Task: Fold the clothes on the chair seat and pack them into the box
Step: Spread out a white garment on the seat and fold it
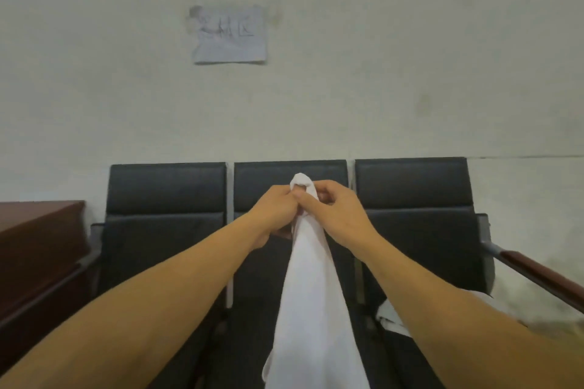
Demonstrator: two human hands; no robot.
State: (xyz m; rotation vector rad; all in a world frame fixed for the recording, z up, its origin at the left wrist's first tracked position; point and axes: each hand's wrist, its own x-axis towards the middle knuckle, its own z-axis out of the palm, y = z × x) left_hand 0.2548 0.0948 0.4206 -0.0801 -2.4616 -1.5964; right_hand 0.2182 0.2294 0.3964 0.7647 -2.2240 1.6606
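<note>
Two bare forearms reach in from the bottom corners and meet in front of the middle chair (262,180). Between them a white cloth (311,309) hangs in a long drape, narrow at the top and wider toward the bottom edge of the view, where it runs out of sight. Its top end is bunched into a small rounded peak that pokes up just above the knuckles, in front of the middle chair's backrest.

The left hand (278,208) is curled round the gathered top of the cloth from the left side, fingers closed on the fabric. The right hand (335,208) pinches the same bunch from the right, thumb and forefinger pressed to it, the other fingers bent loosely behind. The two hands touch at the cloth.

The middle chair is one of three black padded chairs in a row against a pale wall (410,73). On the seat of the chair to its right lies another white cloth (390,316), partly hidden by the right forearm. Beyond that chair a brown armrest (537,271) slants down. Left of the row stands a dark brown desk (34,230). High above the middle chair, a sheet of paper (229,35) with blurred writing is stuck to the wall.
</note>
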